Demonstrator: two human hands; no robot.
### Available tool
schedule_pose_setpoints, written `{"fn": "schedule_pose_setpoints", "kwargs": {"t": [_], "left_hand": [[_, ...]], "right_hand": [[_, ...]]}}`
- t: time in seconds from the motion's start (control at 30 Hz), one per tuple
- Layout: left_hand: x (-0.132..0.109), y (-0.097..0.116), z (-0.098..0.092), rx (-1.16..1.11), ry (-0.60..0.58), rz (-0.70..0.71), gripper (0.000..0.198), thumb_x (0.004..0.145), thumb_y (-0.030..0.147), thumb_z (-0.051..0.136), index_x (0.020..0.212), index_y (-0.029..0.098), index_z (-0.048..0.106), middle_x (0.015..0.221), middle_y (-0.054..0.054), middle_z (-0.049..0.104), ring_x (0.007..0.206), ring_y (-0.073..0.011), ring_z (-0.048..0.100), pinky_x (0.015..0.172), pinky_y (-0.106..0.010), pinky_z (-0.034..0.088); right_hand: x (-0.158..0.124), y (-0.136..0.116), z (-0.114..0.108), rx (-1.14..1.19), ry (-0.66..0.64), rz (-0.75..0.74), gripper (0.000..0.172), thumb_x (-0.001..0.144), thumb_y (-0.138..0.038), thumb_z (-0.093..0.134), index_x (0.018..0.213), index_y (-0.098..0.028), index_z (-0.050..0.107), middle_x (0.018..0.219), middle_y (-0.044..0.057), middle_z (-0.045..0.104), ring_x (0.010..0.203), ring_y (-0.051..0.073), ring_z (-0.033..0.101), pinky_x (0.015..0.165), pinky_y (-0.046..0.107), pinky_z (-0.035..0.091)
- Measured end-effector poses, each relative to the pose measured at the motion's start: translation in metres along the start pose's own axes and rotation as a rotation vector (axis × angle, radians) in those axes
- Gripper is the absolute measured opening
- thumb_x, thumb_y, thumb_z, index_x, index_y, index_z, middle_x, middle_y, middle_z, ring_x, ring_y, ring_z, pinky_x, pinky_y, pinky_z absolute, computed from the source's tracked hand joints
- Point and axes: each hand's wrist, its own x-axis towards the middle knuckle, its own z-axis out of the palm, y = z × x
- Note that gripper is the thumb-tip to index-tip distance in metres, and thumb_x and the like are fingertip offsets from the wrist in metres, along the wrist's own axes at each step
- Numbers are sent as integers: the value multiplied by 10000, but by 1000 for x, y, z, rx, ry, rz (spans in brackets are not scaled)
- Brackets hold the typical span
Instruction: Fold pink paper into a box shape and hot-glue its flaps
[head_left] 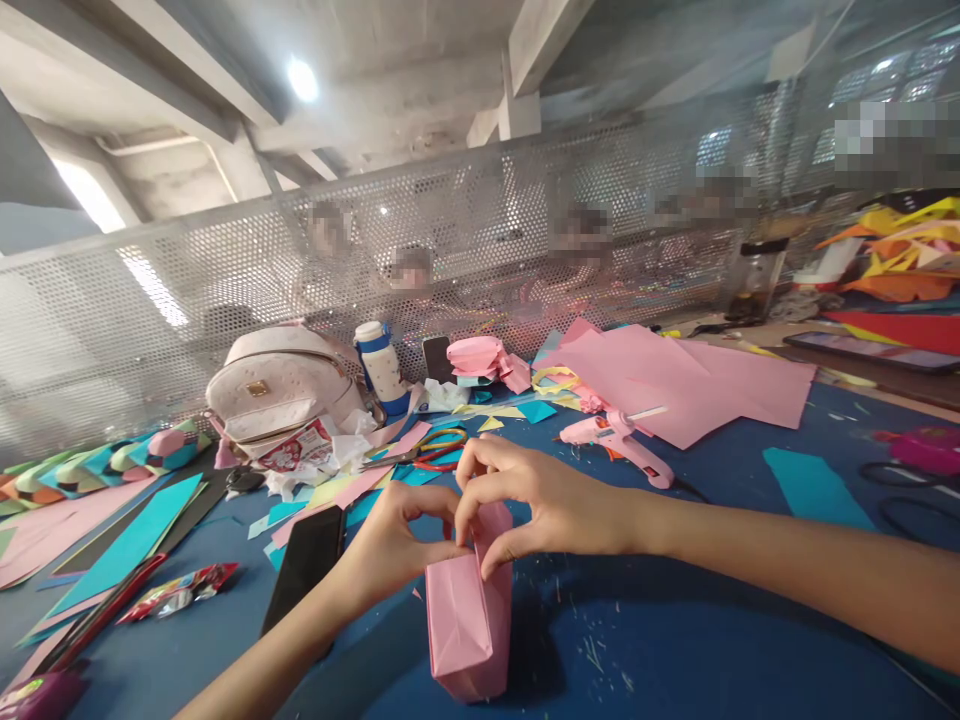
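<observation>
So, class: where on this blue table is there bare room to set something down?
Bare table shows right of the pink paper box and between the glue gun and teal sheet. Crowded: scraps, scissors, phone behind and left of the box.

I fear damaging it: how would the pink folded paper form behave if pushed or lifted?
The pink folded paper form is thin sheet, hollow-looking, so probably light and easily crushed. It seems upright and narrow on the blue table, so a push would likely tip it.
</observation>
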Motion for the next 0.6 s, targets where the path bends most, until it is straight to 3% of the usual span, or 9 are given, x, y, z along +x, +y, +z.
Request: {"fn": "schedule_pose_setpoints", "kwargs": {"t": [0.13, 0.37, 0.6], "left_hand": [[2, -5, 1, 10, 4, -23, 41, 733, 216, 733, 730, 191, 701, 749, -9, 714, 727, -178, 647, 706, -293, 522], [3, -12, -1, 61, 49, -11, 346, 650, 312, 815, 871, 196, 575, 791, 10, 644, 776, -166, 616, 708, -273, 513], [6, -3, -4, 135, 58, 2, 120, 771, 200, 696, 824, 195, 588, 748, 36, 616, 703, -118, 569, 661, -237, 455]], "right_hand": [[-1, -4, -1, -112, -17, 21, 186, 794, -386, 722, 859, -214, 689, 1004, 35, 492, 984, 179, 475, 852, 303, 426], [-1, -9, 1, -137, -46, -14, 144, 821, -330, 707, 773, -201, 668, 1051, 38, 522, 1031, 186, 453, 917, 329, 385], [-1, -4, 10, -185, 16, -14, 138, 858, -298, 674, 807, -181, 622, 848, -1, 632, 850, 155, 518, 828, 314, 380]]}}
